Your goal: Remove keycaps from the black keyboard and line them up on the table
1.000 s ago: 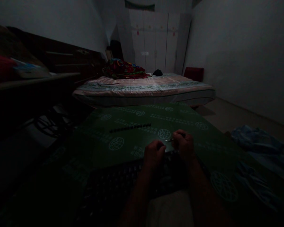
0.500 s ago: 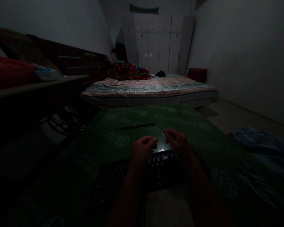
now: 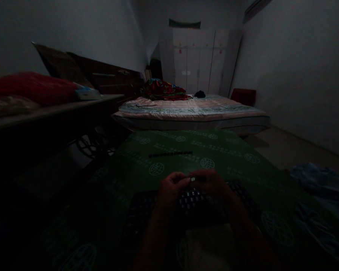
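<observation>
A black computer keyboard [image 3: 193, 199] lies on the green table, partly covered by my hands and forearms. Just over its far edge, my left hand [image 3: 171, 186] pinches a tiny piece [image 3: 192, 179] with a pale face, which looks like a keycap. My right hand [image 3: 209, 180] meets it there, its curled fingers closed against the same piece. Darkness hides exactly how the fingertips grip. Beyond both hands, a straight row of small dark keycaps [image 3: 171, 153] stretches across the table.
The green table cover [image 3: 124, 169] carries white globe prints. A pale cloth-like thing [image 3: 210, 244] is at the near edge. Blue patterned fabric [image 3: 319, 184] lies to the right. Behind stand a bed [image 3: 197, 113] and a wardrobe [image 3: 199, 60]; a shelf [image 3: 107, 99] runs along the left.
My hands were apart above the keyboard; now they have come together at the fingertips, with the pale-faced piece showing between them. The camera view has shifted left and slightly up.
</observation>
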